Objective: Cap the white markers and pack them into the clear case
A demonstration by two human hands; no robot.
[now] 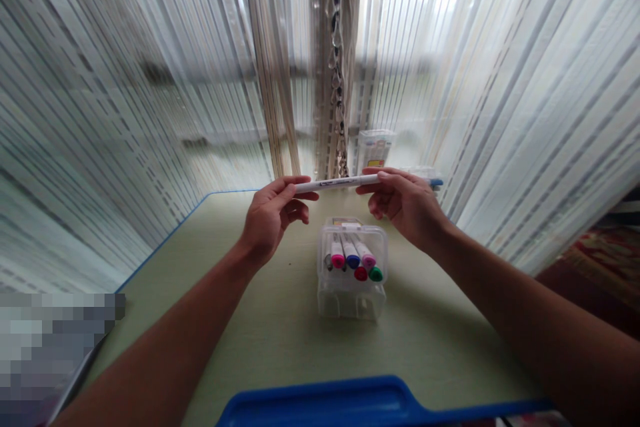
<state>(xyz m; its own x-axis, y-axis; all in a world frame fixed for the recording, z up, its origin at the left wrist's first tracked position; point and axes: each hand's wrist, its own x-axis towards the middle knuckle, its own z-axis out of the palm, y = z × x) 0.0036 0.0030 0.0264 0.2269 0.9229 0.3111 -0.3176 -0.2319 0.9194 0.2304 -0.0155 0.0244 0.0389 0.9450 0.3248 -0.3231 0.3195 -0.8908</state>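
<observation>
A long white marker (340,182) with a blue tip at its right end is held level above the table by both my hands. My left hand (273,213) pinches its left end with thumb and fingers. My right hand (407,203) is closed round its right part, the blue tip poking out beyond it. Below the marker, a clear plastic box (353,293) stands on the pale green table (260,320). It holds several markers with pink, blue, purple, red and green caps.
Sheer striped curtains hang close on the left, back and right. A small clear container (375,147) stands at the table's far edge. A blue plastic edge (320,403) lies along the near side. The table has a blue rim.
</observation>
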